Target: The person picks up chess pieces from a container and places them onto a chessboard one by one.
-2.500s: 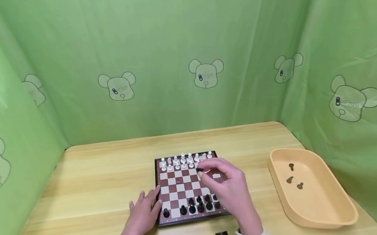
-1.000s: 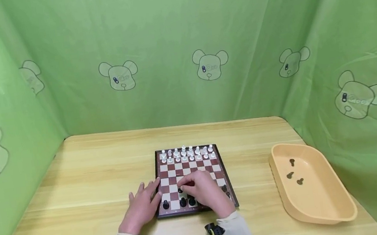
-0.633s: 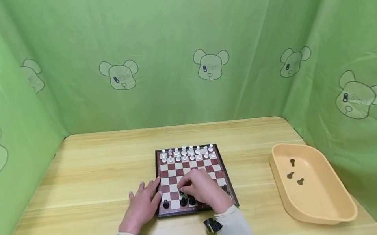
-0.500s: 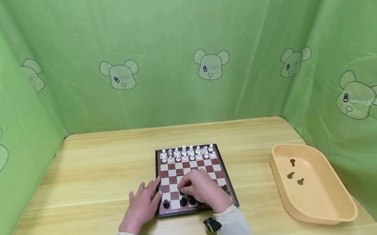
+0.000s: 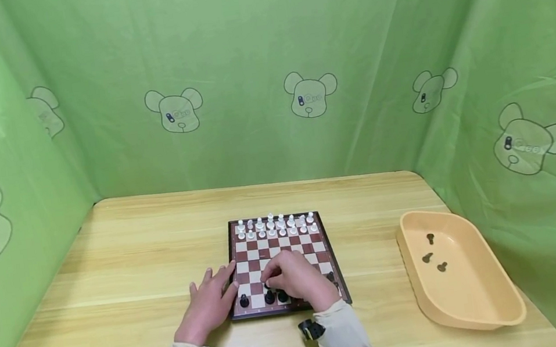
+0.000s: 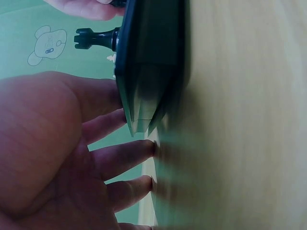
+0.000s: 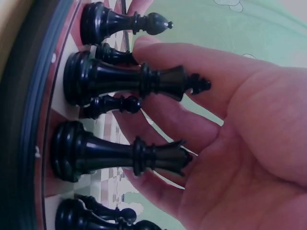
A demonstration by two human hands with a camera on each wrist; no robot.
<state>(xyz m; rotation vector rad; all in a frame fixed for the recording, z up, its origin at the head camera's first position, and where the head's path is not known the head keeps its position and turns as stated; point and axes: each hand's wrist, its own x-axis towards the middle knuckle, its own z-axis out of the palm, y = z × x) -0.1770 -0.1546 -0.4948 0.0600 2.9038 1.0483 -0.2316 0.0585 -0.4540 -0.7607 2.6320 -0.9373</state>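
Note:
A magnetic-style chessboard [image 5: 242, 256] lies on the table. My left hand [image 5: 208, 307] rests at its left edge, fingers spread, thumb and a finger touching the board's side in the left wrist view. Low over the near rows, my right hand [image 5: 298, 276] pinches a small black pawn [image 5: 267, 285] just in front of a black bishop [image 5: 269, 297]. In the right wrist view, that pawn [image 7: 115, 53] is partly hidden behind the black king [image 7: 129, 79]. The black queen [image 7: 115, 153] stands beside the king. A black rook [image 5: 244, 300] occupies the near left corner.
White chess pieces [image 5: 271, 225] fill the two far rows. At the right stands an orange tray [image 5: 476, 300] with several dark pawns [image 5: 442, 267] lying in it. Green cloth walls [image 5: 247, 142] surround the table [image 5: 150, 243] at the back and sides.
From above the board's right side, my right hand has brought the black pawn to the near rows, left of centre. Over the last second it has barely moved. My left hand has stayed put.

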